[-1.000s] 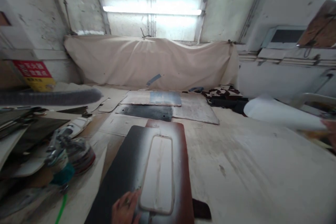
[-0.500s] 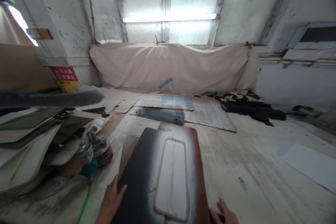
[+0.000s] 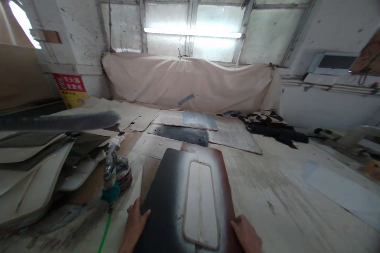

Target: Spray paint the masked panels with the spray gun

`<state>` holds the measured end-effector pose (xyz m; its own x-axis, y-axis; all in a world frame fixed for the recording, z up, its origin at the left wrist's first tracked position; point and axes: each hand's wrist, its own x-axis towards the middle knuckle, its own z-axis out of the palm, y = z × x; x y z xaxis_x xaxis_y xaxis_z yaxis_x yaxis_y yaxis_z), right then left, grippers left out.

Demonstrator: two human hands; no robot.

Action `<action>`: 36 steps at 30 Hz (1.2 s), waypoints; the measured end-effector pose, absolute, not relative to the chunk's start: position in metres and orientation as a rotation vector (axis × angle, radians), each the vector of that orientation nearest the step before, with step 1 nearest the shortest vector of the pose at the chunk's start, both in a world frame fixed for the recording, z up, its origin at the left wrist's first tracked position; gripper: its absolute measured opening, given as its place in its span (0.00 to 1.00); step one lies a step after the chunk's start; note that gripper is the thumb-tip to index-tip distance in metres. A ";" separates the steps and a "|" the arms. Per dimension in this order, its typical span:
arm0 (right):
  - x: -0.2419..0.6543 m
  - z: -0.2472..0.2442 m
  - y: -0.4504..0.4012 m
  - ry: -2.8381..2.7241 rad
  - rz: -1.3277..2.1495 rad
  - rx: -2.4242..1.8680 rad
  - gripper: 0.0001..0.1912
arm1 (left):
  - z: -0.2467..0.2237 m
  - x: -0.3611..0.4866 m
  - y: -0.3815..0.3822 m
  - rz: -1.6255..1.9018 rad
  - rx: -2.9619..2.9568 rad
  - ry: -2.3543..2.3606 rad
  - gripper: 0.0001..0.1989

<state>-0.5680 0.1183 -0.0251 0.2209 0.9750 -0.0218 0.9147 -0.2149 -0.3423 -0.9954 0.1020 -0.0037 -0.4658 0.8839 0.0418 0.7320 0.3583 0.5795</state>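
Observation:
A flat rectangular board lies in front of me, black on its left, whitish in the middle and reddish brown on its right. A pale panel with rounded corners sits along its middle, with a beige rim and a seam down its length. My left hand is closed on the board's left edge, thumb on top. On the right edge my right hand grips it the same way, its fingers partly hidden underneath. Left of the board stands a teal spray gun on a green hose.
A stained can stands beside the spray gun. Stacked pale and dark sheets fill the left. Flat boards lie further back, with dark scraps to their right. A white sheet is on the table's right. A beige cloth hangs behind.
My right hand has come from beside the board's lower right corner to grip its right edge. My left hand stays on the left edge. The whole view has shifted slightly.

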 end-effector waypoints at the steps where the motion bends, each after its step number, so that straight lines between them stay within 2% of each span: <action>1: -0.572 -0.020 0.120 -1.769 0.419 -2.249 0.15 | -0.005 -0.995 0.101 0.798 1.441 2.338 0.32; 6: -0.573 -0.001 0.126 -1.660 0.564 -2.240 0.12 | -0.007 -0.986 0.095 0.867 1.482 2.300 0.33; 12: -0.566 -0.002 0.121 -1.668 0.406 -2.211 0.13 | -0.013 -0.969 0.084 1.028 1.557 2.245 0.30; 16: -0.568 -0.007 0.115 -1.697 0.270 -2.233 0.17 | -0.009 -0.960 0.074 1.093 1.631 2.211 0.28; 18: -0.568 -0.005 0.114 -1.768 0.176 -2.225 0.20 | 0.000 -0.954 0.067 1.038 1.680 2.255 0.27; 23: -0.571 0.012 0.107 -1.861 -0.086 -2.257 0.19 | 0.026 -0.935 0.052 0.587 1.696 2.556 0.25; 26: -0.572 0.016 0.089 -1.878 -0.047 -2.239 0.21 | 0.033 -0.931 0.051 0.625 1.839 2.629 0.24; 29: -0.561 0.006 0.062 -1.769 -0.013 -2.309 0.24 | 0.032 -0.929 0.055 0.791 2.094 2.494 0.23; 34: -0.527 -0.021 0.019 -1.868 -0.035 -2.257 0.25 | 0.026 -0.919 0.048 0.496 2.027 2.110 0.23; 36: -0.518 -0.022 0.017 -1.816 -0.105 -2.150 0.23 | 0.026 -0.918 0.041 0.503 1.923 2.053 0.24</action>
